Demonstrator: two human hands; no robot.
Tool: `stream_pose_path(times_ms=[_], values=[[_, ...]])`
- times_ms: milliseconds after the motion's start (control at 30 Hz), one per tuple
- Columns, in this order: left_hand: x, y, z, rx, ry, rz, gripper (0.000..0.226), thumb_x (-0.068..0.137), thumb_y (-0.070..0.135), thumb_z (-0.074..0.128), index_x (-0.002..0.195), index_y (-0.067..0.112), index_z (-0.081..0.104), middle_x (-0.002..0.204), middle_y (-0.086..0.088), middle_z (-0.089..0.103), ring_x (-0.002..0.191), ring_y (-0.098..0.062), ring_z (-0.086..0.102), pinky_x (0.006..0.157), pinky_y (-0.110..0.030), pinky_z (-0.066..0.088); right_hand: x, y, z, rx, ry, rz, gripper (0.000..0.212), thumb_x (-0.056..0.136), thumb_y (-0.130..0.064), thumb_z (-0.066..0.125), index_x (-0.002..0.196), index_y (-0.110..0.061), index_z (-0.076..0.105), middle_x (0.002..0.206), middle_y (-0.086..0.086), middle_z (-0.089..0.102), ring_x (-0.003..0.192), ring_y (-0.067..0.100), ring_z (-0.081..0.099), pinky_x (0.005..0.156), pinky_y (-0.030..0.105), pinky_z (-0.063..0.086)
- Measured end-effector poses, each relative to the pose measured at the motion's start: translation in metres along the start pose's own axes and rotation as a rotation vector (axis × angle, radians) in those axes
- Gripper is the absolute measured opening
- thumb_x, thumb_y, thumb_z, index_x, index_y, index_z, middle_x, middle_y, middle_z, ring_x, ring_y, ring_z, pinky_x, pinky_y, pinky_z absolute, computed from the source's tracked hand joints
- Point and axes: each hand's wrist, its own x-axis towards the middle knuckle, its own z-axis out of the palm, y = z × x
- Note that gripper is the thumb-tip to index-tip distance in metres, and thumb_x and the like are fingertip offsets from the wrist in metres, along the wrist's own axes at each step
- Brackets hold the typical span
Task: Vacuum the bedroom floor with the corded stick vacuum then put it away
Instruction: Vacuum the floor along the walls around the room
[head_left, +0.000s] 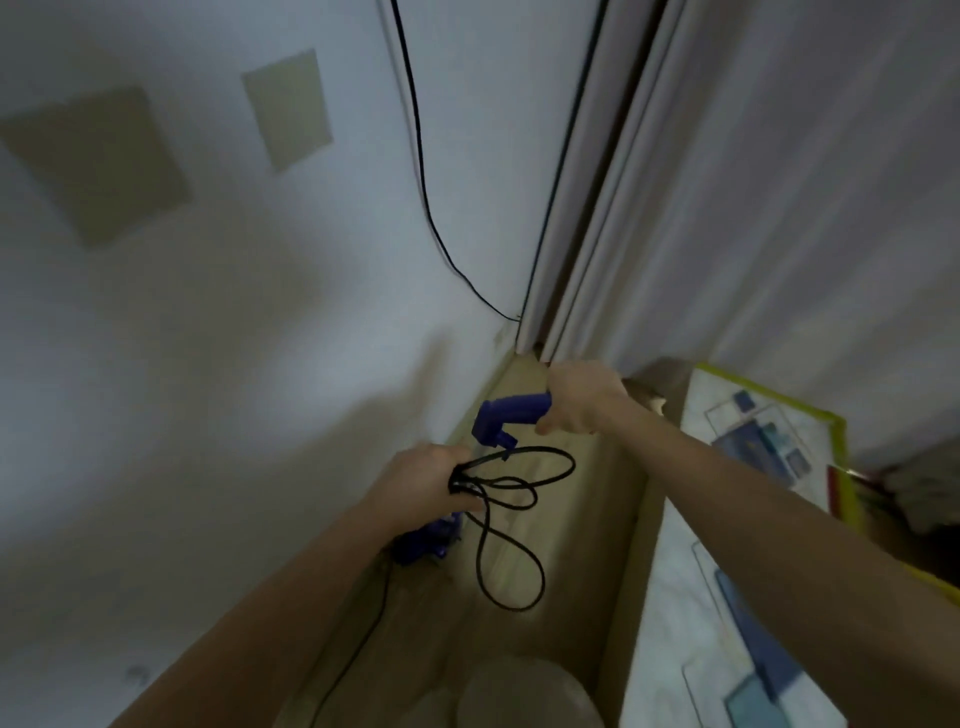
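Two hands work at the middle of the frame, in a narrow strip of wooden floor (524, 613) between a white wall (218, 332) on the left and a patterned mattress (727, 545) on the right. The right hand (582, 402), right of centre, curls its fingers round one end of the blue vacuum handle (506, 415), which sticks out leftward from the fist and bends down at its free end. The black cord (511, 525) leaves that bent end and runs just below to the left hand (426, 480), which pinches several loops gathered together; the loops hang down and to the right of it. More blue vacuum body (426, 540) shows just under the left wrist. Pale curtains (701, 182) fill the upper right, with thin black cables (421, 171) running down the wall beside them.
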Motion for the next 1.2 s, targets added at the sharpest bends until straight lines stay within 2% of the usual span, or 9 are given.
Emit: stream_pose_path(times_ms=[200, 300, 433, 633, 800, 867, 967, 1067, 1200], values=[[-0.025, 0.011, 0.007, 0.001, -0.104, 0.136, 0.028, 0.088, 0.057, 0.057, 0.075, 0.042, 0.037, 0.068, 0.016, 0.049, 0.061, 0.002, 0.047, 0.053, -0.014, 0.031, -0.046, 0.005, 0.026, 0.017, -0.045, 0.012, 0.042, 0.081, -0.05, 0.068, 0.104, -0.016, 0.064, 0.087, 0.0, 0.063, 0.082, 0.016, 0.061, 0.08, 0.032, 0.055], [-0.028, 0.012, 0.022, 0.096, -0.174, 0.15, 0.025, 0.092, 0.055, 0.051, 0.084, 0.033, 0.043, 0.075, 0.011, 0.055, 0.068, -0.005, 0.053, 0.06, -0.019, 0.041, -0.058, 0.009, 0.033, 0.034, -0.064, -0.047, 0.039, 0.083, -0.05, 0.066, 0.104, -0.018, 0.063, 0.085, -0.002, 0.06, 0.082, 0.015, 0.059, 0.082, 0.034, 0.054], [-0.025, 0.019, 0.047, 0.146, -0.205, 0.062, 0.036, 0.092, 0.057, 0.05, 0.087, 0.021, 0.052, 0.08, 0.002, 0.061, 0.072, -0.013, 0.059, 0.068, -0.031, 0.05, -0.071, 0.022, 0.043, 0.057, -0.045, -0.046, 0.037, 0.083, -0.05, 0.066, 0.103, -0.019, 0.063, 0.084, -0.003, 0.06, 0.083, 0.016, 0.06, 0.081, 0.034, 0.053], [-0.015, 0.034, 0.072, -0.027, -0.201, -0.068, 0.023, 0.09, 0.044, 0.06, 0.086, 0.022, 0.06, 0.083, 0.001, 0.065, 0.075, -0.013, 0.062, 0.073, -0.032, 0.053, -0.1, 0.05, 0.07, 0.099, -0.028, -0.009, 0.032, 0.084, -0.048, 0.066, 0.1, -0.021, 0.058, 0.079, -0.005, 0.057, 0.078, 0.015, 0.058, 0.073, 0.028, 0.048], [-0.017, 0.047, 0.089, -0.033, -0.117, -0.071, 0.016, 0.093, 0.038, 0.058, 0.099, 0.024, 0.059, 0.088, 0.003, 0.065, 0.08, -0.012, 0.063, 0.077, -0.031, 0.054, -0.106, 0.056, 0.086, 0.137, 0.011, 0.008, 0.032, 0.083, -0.046, 0.066, 0.095, -0.016, 0.064, 0.08, -0.001, 0.063, 0.074, 0.016, 0.061, 0.07, 0.029, 0.053], [-0.028, 0.049, 0.095, -0.087, -0.075, -0.085, 0.017, 0.094, 0.038, 0.056, 0.106, 0.026, 0.059, 0.089, 0.004, 0.066, 0.08, -0.013, 0.065, 0.077, -0.032, 0.055, -0.107, 0.058, 0.094, 0.166, 0.006, 0.012, 0.031, 0.084, -0.046, 0.067, 0.095, -0.017, 0.063, 0.08, -0.001, 0.062, 0.074, 0.015, 0.06, 0.071, 0.029, 0.053], [-0.045, 0.048, 0.103, -0.218, -0.052, -0.136, 0.028, 0.093, 0.036, 0.059, 0.11, 0.015, 0.064, 0.094, -0.004, 0.069, 0.085, -0.019, 0.066, 0.08, -0.035, 0.055, -0.103, 0.059, 0.1, 0.162, -0.002, -0.004, 0.031, 0.084, -0.047, 0.065, 0.093, -0.017, 0.064, 0.075, -0.002, 0.06, 0.071, 0.015, 0.06, 0.072, 0.03, 0.054], [-0.057, 0.045, 0.105, -0.293, -0.013, -0.19, 0.03, 0.093, 0.041, 0.055, 0.098, 0.013, 0.067, 0.075, -0.002, 0.065, 0.062, -0.011, 0.06, 0.058, -0.014, 0.047, -0.092, 0.059, 0.096, 0.15, -0.016, -0.024, 0.035, 0.084, -0.051, 0.064, 0.092, -0.017, 0.061, 0.074, -0.002, 0.058, 0.074, 0.017, 0.061, 0.076, 0.034, 0.055], [-0.068, 0.049, 0.106, -0.378, -0.042, -0.238, 0.033, 0.093, 0.047, 0.052, 0.079, 0.019, 0.063, 0.063, -0.002, 0.058, 0.049, -0.002, 0.048, 0.047, -0.014, 0.036, -0.086, 0.055, 0.093, 0.128, -0.007, -0.071, 0.034, 0.083, -0.05, 0.065, 0.094, -0.02, 0.055, 0.071, -0.004, 0.052, 0.073, 0.016, 0.057, 0.075, 0.031, 0.052]])
